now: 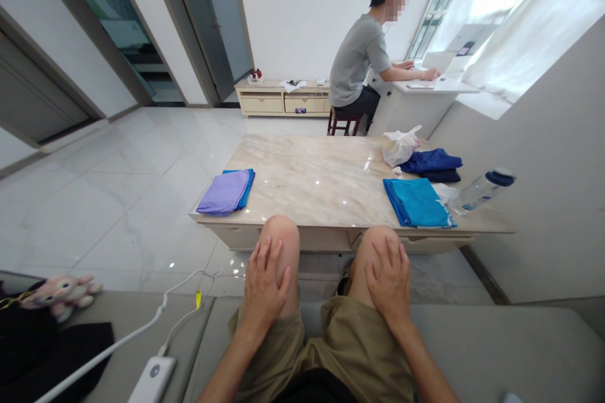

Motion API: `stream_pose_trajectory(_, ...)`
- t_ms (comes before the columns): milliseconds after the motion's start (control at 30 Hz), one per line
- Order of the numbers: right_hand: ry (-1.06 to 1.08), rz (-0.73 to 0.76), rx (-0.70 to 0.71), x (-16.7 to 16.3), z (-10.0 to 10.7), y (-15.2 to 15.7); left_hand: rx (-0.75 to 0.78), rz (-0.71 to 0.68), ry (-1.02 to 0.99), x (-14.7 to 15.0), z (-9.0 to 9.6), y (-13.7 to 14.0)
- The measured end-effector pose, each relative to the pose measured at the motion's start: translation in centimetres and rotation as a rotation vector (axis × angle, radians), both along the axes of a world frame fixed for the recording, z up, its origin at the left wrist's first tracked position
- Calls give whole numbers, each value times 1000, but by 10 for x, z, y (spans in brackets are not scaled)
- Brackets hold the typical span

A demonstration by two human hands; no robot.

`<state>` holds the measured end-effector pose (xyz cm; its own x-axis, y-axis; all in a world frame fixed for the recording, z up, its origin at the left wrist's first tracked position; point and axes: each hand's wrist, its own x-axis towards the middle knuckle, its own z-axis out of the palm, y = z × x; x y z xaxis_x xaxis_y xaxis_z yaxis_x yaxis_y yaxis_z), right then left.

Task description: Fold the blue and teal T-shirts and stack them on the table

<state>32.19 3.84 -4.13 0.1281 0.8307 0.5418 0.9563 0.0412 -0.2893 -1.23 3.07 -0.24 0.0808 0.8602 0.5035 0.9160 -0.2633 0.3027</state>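
My left hand [265,280] lies flat on my left knee, fingers a little apart, holding nothing. On my right knee rests my right hand [390,277], also spread and empty. Just beyond my knees is a marble-topped coffee table [312,182]. A folded lilac cloth [223,194] lies at its left end, on top of a folded blue cloth [247,192]. Toward the right end is a folded bright blue cloth [416,201] with a white print at its edge. Neither hand touches the table or the cloths.
Behind the bright blue cloth are dark blue folded cloths [432,162], a white plastic bag [399,146] and a clear bottle [482,192]. A person [359,63] sits at a white desk [420,91]. Beside me on the sofa [496,346] are a white power bank [152,381] and a plush toy [61,295].
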Motion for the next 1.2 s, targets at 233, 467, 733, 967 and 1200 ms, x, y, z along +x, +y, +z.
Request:
stream_pose_trajectory(233, 11, 14, -6, 1, -1, -1, -8, -4, -9, -1, -1, 0)
stream_pose_trajectory(467, -45, 3, -54, -2, 8, 0, -43, -34, 38, 1, 7, -2)
stream_pose_trajectory(733, -77, 61, -146, 41, 9, 65, -159, -51, -93, -11, 23, 63)
stream_pose_trajectory(967, -7, 279, -310, 14, 21, 174, -211, 16, -224, -12, 30, 83)
stream_pose_trajectory(1200, -17, 604, -344, -72, 11, 269, -320, 34, -370, -33, 41, 82)
